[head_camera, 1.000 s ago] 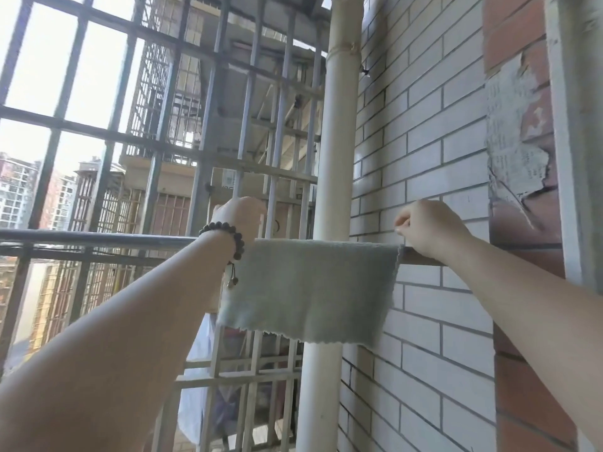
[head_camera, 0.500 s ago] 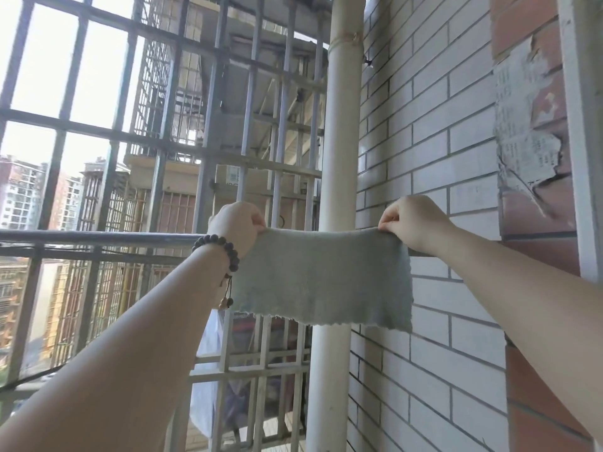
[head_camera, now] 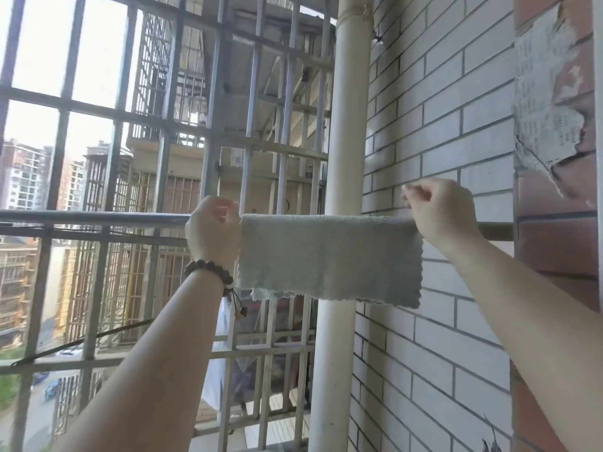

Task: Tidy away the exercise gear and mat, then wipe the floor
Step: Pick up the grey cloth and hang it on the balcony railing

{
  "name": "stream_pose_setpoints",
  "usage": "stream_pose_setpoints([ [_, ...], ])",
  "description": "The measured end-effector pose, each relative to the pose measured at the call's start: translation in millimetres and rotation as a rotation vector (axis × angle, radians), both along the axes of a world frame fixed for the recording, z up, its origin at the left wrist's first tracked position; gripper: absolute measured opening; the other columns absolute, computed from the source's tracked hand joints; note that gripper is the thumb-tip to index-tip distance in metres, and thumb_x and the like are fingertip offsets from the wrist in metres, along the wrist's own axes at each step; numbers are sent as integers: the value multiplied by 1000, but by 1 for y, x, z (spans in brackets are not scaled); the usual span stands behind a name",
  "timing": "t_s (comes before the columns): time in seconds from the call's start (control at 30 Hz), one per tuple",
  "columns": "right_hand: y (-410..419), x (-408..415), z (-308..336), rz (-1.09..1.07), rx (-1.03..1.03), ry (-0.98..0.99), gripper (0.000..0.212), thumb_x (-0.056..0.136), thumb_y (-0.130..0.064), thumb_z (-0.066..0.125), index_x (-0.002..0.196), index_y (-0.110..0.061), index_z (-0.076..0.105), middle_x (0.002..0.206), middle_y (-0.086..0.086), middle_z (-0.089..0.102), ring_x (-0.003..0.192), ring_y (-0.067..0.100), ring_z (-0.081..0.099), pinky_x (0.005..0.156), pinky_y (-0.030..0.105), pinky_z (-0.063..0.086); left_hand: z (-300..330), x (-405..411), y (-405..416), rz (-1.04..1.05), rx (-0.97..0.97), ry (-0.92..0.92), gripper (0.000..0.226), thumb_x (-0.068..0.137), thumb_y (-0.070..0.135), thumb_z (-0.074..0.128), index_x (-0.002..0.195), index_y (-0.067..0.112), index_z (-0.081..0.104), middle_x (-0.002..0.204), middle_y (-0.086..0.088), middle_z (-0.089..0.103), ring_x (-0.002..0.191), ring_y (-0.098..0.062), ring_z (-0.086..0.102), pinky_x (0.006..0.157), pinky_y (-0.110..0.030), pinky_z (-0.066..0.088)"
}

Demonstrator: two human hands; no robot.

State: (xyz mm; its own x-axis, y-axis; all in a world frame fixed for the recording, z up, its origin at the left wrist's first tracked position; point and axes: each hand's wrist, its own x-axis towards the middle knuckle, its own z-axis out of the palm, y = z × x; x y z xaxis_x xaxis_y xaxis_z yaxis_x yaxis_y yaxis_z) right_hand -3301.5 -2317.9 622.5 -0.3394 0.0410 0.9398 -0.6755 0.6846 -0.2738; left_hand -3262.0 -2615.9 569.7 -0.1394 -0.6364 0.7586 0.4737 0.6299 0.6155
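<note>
A pale green cloth hangs folded over a horizontal metal rail, with its long axis running along the rail from 9 o'clock to 3 o'clock. Its scalloped lower edges point down toward 6 o'clock, and the rear layer shows slightly below the front layer at the lower left corner.

The left hand sits at the cloth's 9 o'clock end, fingers curled and pinching the upper corner at the rail. A dark bead bracelet circles that wrist. The right hand sits at the 3 o'clock end, fingers curled and pinching the opposite upper corner.

A white vertical pipe stands directly behind the cloth. A tiled wall lies at 3 o'clock, and a metal window grille fills the area from 9 to 12 o'clock.
</note>
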Motion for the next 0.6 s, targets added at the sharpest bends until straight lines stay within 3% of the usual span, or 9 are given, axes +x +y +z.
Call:
stream_pose_setpoints([
  [0.1, 4, 11, -44, 87, -362, 8, 37, 96, -34, 49, 82, -3, 64, 73, 8, 67, 74, 28, 62, 69, 37, 48, -46, 4, -11, -152, 319, -123, 15, 90, 27, 63, 95, 13, 66, 96, -5, 70, 88, -20, 65, 87, -41, 54],
  [0.23, -1, 7, -104, 159, -401, -299, 40, 89, -42, 61, 105, -5, 61, 93, 5, 62, 87, 25, 57, 75, 31, 40, -83, 1, -15, -637, 434, -330, 35, 85, 37, 70, 104, 8, 68, 99, -8, 72, 95, -22, 67, 87, -36, 53],
  [0.33, -3, -6, -126, 300, -358, -513, 31, 85, -34, 69, 99, -7, 62, 94, 9, 67, 87, 32, 60, 78, 40, 48, -88, -3, -12, -648, 370, -348, 27, 80, 25, 76, 100, 7, 71, 89, -6, 74, 81, -15, 68, 71, -26, 53],
  [0.4, -1, -11, -132, 319, -333, -516, 20, 86, -20, 68, 81, -1, 64, 80, 18, 69, 79, 39, 63, 79, 53, 53, -89, -3, -10, -623, 395, -323, 18, 79, 17, 76, 93, 6, 72, 81, -5, 72, 71, -11, 66, 65, -22, 51],
  [0.5, 5, -13, -134, 263, -339, -477, 21, 87, -11, 64, 68, -1, 64, 67, 16, 68, 73, 40, 64, 78, 56, 53, -94, -4, -10, -606, 417, -303, 8, 81, 12, 75, 85, 6, 70, 73, -3, 69, 59, -7, 64, 55, -15, 51],
  [0.6, 10, -16, -135, 245, -345, -472, 22, 87, -11, 64, 66, -3, 65, 67, 15, 68, 73, 40, 64, 79, 57, 53, -102, -6, -11, -583, 408, -329, 10, 80, 14, 75, 85, 6, 72, 73, -4, 70, 65, -10, 65, 62, -20, 51],
])
